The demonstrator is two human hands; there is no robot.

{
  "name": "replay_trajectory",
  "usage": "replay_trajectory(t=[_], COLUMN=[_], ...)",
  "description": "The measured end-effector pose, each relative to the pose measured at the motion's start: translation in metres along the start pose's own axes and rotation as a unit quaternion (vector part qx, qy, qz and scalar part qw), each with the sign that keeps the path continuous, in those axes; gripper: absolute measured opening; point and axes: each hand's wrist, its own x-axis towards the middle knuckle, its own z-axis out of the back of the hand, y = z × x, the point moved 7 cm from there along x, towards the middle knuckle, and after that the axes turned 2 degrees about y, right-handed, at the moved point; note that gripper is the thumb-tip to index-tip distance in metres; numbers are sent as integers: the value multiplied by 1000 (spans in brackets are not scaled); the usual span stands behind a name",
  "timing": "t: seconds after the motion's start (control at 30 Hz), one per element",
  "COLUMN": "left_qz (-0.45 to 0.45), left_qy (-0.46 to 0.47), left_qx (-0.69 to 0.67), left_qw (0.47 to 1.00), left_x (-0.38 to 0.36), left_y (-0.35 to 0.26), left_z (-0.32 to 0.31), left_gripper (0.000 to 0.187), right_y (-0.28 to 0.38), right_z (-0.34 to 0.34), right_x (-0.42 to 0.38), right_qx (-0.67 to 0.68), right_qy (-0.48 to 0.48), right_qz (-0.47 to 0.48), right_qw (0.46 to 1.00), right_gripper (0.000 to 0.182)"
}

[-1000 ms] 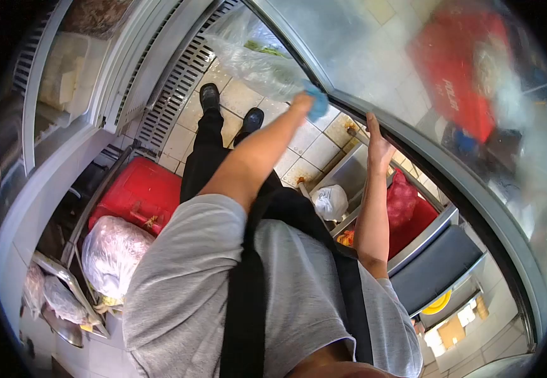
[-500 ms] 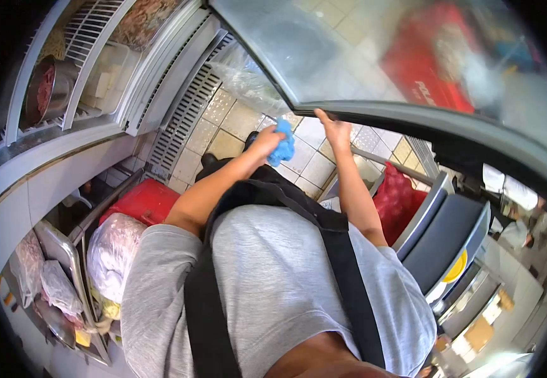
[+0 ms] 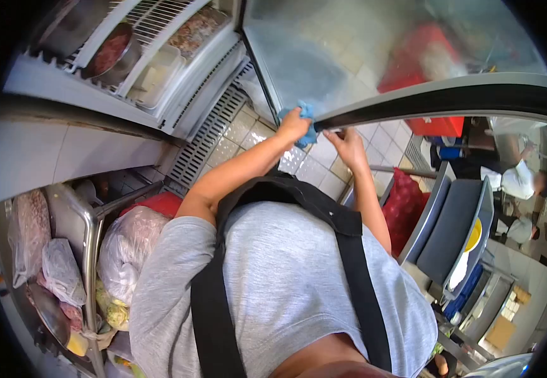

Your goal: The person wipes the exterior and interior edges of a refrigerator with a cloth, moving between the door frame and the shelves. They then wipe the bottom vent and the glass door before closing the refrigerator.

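Observation:
My left hand [image 3: 295, 126] is closed around a crumpled blue cloth [image 3: 307, 112] and presses it against the corner of the open glass door [image 3: 324, 63]. Just right of it, my right hand [image 3: 349, 150] holds the lower edge of the door's dark frame [image 3: 406, 103], with its fingertips partly hidden there. The door glass is fogged, and red shapes show through it.
At upper left is an open fridge with wire shelves [image 3: 153, 17], a metal bowl of meat [image 3: 112, 55] and a plastic container [image 3: 157, 79]. Bagged food [image 3: 131, 252] lies on a metal rack at left. A red net sack [image 3: 404, 205] and grey trays [image 3: 453, 227] stand at right. People work beyond.
My left hand has moved up and right, bringing the blue cloth onto the door corner. My right hand has shifted slightly down and right along with the door edge. The view has turned.

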Motion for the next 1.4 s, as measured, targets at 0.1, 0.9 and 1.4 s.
replay_trajectory(t=[0.1, 0.9, 1.4], left_qz=[-72, -78, -166], left_qy=[84, -48, -52], left_qx=[-37, 123, 101], left_qw=[993, 988, 979], left_x=[-46, 8, -46], left_y=[-66, 153, 76], left_z=[27, 52, 59], left_gripper=[36, 38, 39], right_y=[20, 91, 102], right_z=[-12, -23, -23], right_x=[-10, -30, -29], right_qx=[-142, -116, -189], right_qy=[4, 57, 56], right_qz=[-2, 58, 114], right_qw=[990, 990, 974], right_gripper=[40, 26, 27])
